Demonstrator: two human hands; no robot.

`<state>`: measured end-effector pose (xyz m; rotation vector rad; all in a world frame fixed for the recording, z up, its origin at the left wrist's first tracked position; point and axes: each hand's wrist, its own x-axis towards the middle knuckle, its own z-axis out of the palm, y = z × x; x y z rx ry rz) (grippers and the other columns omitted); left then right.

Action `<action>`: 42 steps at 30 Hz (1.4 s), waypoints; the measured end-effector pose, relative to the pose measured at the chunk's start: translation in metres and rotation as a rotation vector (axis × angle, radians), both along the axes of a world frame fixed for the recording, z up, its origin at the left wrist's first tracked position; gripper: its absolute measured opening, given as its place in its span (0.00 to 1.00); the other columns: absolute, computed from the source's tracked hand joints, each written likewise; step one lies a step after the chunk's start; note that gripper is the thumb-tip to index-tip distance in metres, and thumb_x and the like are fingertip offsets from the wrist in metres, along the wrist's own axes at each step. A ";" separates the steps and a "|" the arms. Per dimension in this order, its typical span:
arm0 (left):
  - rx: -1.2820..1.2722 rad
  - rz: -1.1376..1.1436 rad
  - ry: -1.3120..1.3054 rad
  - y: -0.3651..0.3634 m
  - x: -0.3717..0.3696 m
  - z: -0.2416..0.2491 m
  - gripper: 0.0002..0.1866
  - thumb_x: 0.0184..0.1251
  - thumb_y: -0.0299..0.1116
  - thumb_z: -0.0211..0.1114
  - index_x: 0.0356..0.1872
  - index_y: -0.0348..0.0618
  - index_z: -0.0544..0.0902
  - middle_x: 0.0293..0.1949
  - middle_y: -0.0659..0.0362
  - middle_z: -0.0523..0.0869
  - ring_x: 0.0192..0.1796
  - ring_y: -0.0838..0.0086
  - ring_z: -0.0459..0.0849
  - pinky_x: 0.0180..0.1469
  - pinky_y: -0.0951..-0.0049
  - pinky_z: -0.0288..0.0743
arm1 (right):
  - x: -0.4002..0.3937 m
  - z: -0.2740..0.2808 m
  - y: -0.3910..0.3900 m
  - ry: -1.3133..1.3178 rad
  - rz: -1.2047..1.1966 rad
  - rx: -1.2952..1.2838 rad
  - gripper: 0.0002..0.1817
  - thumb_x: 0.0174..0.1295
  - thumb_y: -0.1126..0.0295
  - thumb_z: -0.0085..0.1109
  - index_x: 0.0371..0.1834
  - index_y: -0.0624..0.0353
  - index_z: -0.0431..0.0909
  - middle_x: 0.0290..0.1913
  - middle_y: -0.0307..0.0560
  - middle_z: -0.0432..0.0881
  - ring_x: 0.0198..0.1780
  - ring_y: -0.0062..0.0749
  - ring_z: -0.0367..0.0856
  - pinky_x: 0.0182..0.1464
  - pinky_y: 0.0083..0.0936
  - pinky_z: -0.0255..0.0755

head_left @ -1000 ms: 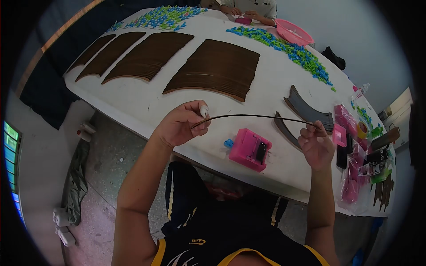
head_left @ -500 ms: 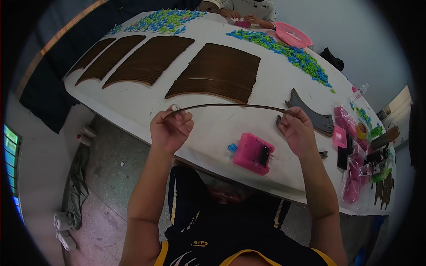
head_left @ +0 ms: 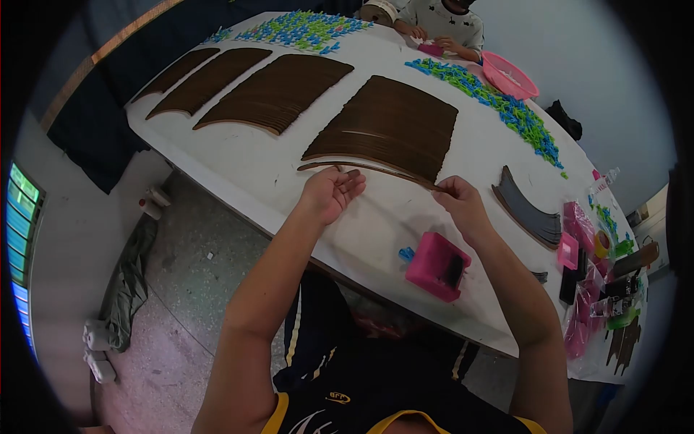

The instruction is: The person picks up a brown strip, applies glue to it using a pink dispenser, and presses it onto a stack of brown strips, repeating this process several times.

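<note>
A thin, dark brown strip (head_left: 396, 173) lies curved along the front edge of a wide row of like brown strips (head_left: 387, 123), with a narrow gap between. My right hand (head_left: 463, 208) pinches the strip's right end between thumb and fingers. My left hand (head_left: 331, 195) is at the strip nearer its left end, palm up with fingers curled in; the left tip sticks out past it. In front of my right hand stands a pink block-like holder (head_left: 437, 266) with a dark slot and a small blue piece (head_left: 406, 254) at its left side.
More brown strip rows (head_left: 278, 90) lie at left. Blue and green pieces (head_left: 499, 101) are spread at the back, near a pink basket (head_left: 510, 74). A co-worker (head_left: 444, 29) sits across the table. Grey curved strips (head_left: 528, 210) and pink bagged items (head_left: 578, 322) lie at right.
Both hands have brought the strip down and forward to the front edge of the row. My left hand has shifted inward from the strip's end. The camera view has turned a little left.
</note>
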<state>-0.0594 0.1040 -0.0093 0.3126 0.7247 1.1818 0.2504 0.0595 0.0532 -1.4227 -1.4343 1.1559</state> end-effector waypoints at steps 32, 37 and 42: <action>0.899 0.638 1.734 -0.058 -0.079 -0.010 0.08 0.61 0.21 0.70 0.40 0.39 0.83 0.35 0.52 0.87 0.40 0.53 0.85 0.42 0.55 0.80 | 0.004 -0.036 0.015 -0.629 -0.004 0.066 0.13 0.61 0.66 0.73 0.43 0.63 0.87 0.42 0.47 0.80 0.41 0.34 0.81 0.47 0.33 0.78; 0.959 0.541 1.774 -0.052 -0.091 -0.007 0.10 0.59 0.21 0.70 0.42 0.38 0.84 0.37 0.52 0.87 0.38 0.53 0.82 0.44 0.55 0.79 | 0.027 -0.030 0.006 -0.638 -0.015 0.043 0.10 0.61 0.70 0.71 0.40 0.64 0.85 0.42 0.46 0.78 0.40 0.31 0.80 0.45 0.30 0.76; 1.068 0.169 1.883 -0.043 -0.092 0.013 0.18 0.61 0.29 0.70 0.52 0.38 0.82 0.51 0.53 0.87 0.47 0.54 0.81 0.50 0.54 0.79 | 0.036 -0.024 -0.003 -0.657 -0.020 0.018 0.08 0.60 0.73 0.70 0.37 0.66 0.83 0.42 0.45 0.76 0.38 0.30 0.78 0.43 0.29 0.75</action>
